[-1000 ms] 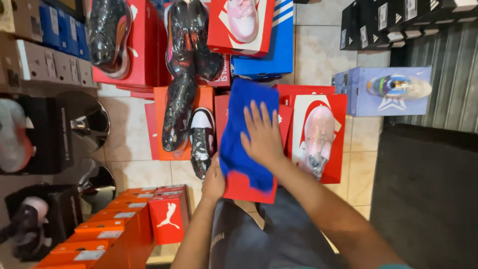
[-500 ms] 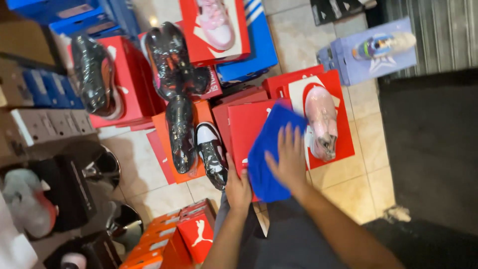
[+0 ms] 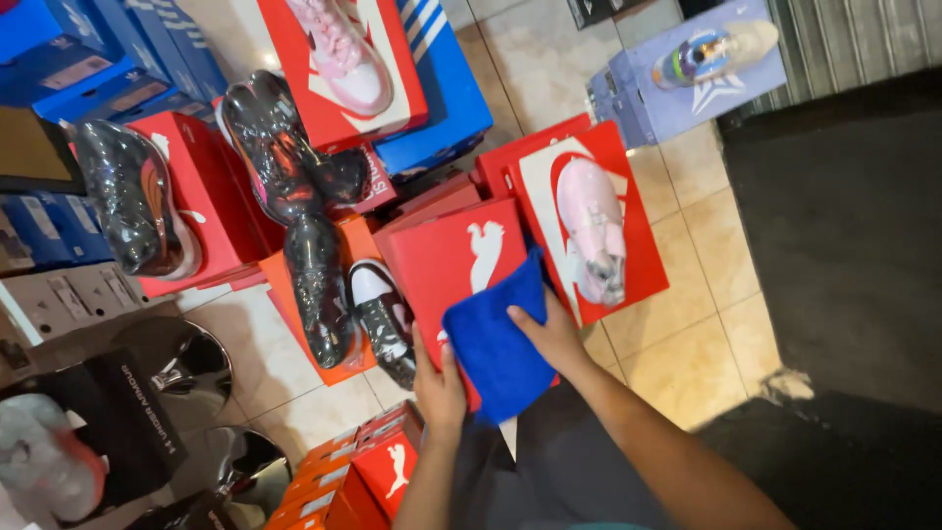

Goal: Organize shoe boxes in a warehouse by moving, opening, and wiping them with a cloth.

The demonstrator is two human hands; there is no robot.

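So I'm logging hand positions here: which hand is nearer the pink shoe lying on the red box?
Right. The right hand presses the blue cloth just beside the pink shoe; the left hand grips the near edge of the red box, farther away.

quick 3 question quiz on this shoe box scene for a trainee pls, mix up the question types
1. True or false: the right hand presses a blue cloth against a red shoe box.
2. Which does the left hand grip? A) the near edge of the red shoe box B) a grey metal bucket C) a green bottle
3. Fill in: the shoe lying on the red box just right of the cloth is ____ in colour.

Key: 1 true; 2 A; 3 pink
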